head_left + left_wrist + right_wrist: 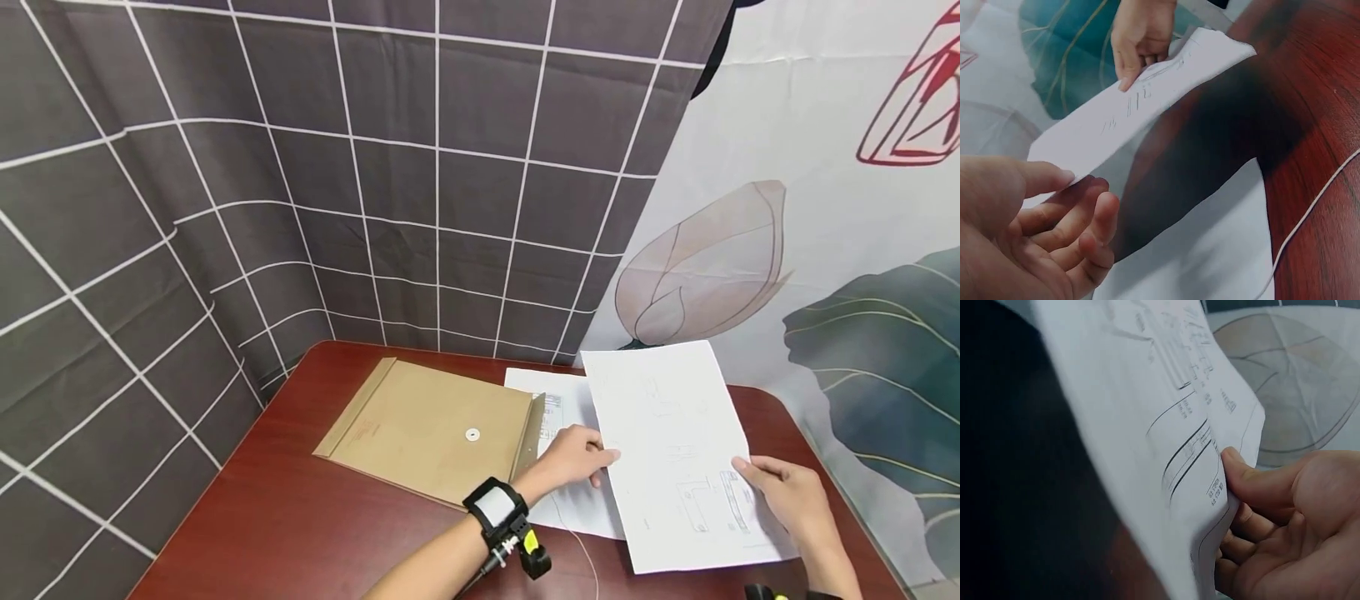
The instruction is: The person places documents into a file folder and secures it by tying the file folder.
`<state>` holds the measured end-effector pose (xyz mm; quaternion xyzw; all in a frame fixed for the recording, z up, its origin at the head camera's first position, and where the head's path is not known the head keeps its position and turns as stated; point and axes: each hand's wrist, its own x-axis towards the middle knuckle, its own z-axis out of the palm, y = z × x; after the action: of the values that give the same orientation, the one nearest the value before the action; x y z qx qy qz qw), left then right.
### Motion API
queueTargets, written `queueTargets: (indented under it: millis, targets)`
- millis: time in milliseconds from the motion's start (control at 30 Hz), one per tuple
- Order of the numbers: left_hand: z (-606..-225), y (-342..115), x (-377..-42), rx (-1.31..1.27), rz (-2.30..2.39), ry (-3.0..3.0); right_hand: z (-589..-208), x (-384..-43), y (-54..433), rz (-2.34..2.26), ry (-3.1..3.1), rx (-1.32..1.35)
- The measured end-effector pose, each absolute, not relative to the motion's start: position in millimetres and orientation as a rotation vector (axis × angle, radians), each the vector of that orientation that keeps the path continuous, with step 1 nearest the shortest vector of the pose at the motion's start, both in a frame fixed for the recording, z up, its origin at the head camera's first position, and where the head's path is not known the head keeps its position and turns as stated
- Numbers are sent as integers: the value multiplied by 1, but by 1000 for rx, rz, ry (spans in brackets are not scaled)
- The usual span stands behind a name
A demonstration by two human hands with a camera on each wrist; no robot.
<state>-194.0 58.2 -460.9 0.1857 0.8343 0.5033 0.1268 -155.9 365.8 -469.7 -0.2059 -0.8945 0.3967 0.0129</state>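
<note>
A white sheet of paper (660, 433) with faint printed drawings is held up off the table between both hands. My left hand (573, 456) pinches its left edge between thumb and fingers. On the opposite edge, my right hand (791, 496) grips the paper with its thumb on top. The right wrist view shows printed lines and small text on the sheet (1179, 425) beside the thumb. Under the left hand lies another printed sheet (558, 508), flat on the table and partly covered by the raised one.
A brown paper envelope (442, 417) with a white round button lies left of the sheets, its flap raised at the right end. A thin white string (581, 546) trails toward the front. The dark red table (300, 517) meets a gridded curtain (390, 183) behind.
</note>
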Motion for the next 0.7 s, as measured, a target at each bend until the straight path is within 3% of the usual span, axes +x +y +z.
queueTargets:
  millis: [700]
  targets:
    - [-433, -51, -230, 423, 1828, 2099, -440, -156, 311, 1404, -2823, -269]
